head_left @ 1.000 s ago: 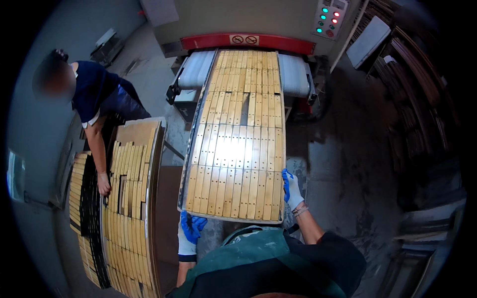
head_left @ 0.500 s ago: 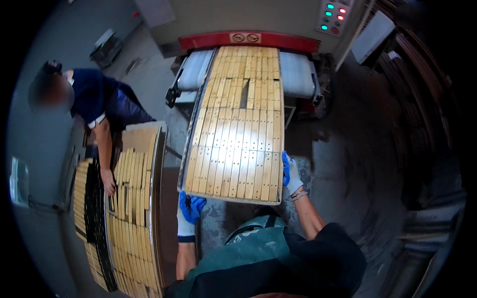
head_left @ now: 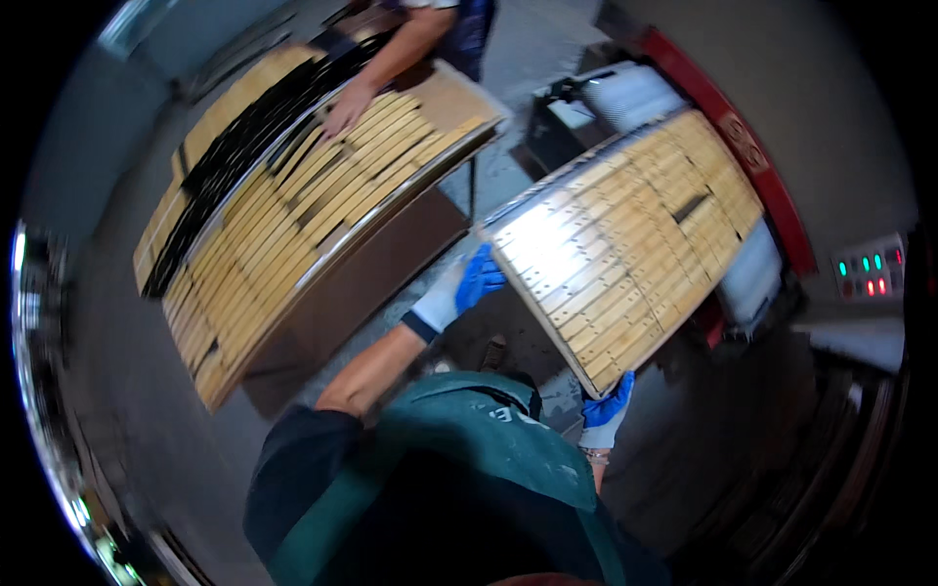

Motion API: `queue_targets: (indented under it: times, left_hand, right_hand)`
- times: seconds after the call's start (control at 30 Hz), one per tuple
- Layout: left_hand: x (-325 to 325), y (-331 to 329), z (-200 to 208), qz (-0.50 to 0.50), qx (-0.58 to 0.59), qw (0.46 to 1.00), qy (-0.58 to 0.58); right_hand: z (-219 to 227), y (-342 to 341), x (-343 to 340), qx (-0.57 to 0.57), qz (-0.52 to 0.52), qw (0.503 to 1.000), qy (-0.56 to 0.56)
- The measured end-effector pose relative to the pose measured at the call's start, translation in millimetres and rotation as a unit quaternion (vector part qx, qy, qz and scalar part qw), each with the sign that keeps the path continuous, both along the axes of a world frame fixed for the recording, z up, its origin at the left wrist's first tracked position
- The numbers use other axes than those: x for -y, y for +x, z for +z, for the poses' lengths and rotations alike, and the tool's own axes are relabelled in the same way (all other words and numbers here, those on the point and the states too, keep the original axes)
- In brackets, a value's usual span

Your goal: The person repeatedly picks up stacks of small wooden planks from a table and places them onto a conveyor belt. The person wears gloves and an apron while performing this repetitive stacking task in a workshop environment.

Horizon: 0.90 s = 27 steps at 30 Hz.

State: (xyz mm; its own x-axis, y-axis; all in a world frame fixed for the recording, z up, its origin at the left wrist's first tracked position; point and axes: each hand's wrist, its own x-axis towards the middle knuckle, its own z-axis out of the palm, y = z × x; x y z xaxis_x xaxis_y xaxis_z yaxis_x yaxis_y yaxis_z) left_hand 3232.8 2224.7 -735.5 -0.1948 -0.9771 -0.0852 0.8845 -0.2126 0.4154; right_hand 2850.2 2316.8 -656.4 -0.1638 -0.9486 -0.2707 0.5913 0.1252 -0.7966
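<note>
A tray point(head_left: 543, 322) covered with rows of light wooden slats point(head_left: 625, 269), drilled with small dark holes, lies between me and the machine, its far end on the machine's white mesh belt point(head_left: 640, 98). My left hand point(head_left: 474, 281), in a blue-and-white glove, is closed at the tray's near left corner. At the near right corner my right hand point(head_left: 608, 405), gloved alike, grips the edge with its fingers partly under the tray. A dark gap shows among the far slats, and light glares off the left part.
Left stands a table point(head_left: 469, 98) bearing more slats point(head_left: 283, 220) and a band of black strips point(head_left: 234, 146). A co-worker's hand point(head_left: 350, 107) rests on those slats. A red bar point(head_left: 728, 146) crosses the machine's front; a lit control panel point(head_left: 868, 269) is at its right.
My view has swung left, so the tray and machine now appear turned and farther right, the table of slats nearer the middle. Both hands keep to the tray's near corners.
</note>
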Motion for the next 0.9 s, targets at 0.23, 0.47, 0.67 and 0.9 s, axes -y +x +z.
queue_targets:
  times: [0.23, 0.47, 0.67, 0.9]
  left_hand:
    - [-54.7, 31.4, 8.9, 0.066, 0.205, 0.976, -0.028]
    - [-145.3, 87.3, -13.4, 0.232, 0.34, 0.911, 0.037]
    - [-263.1, 170.1, 9.0, 0.409, 0.489, 0.747, 0.191]
    - [-383.4, 327.1, 5.7, 0.42, 0.666, 0.466, 0.404]
  right_hand:
    - [14.8, 2.2, 5.0, 0.003, 0.003, 0.999, 0.037]
    - [10.6, -22.1, 14.2, -0.118, -0.006, 0.99, 0.072]
    - [-1.6, -45.5, 45.5, -0.081, -0.037, 0.994, 0.055]
    - [-57.0, -96.6, 66.4, -0.12, -0.178, 0.974, -0.07]
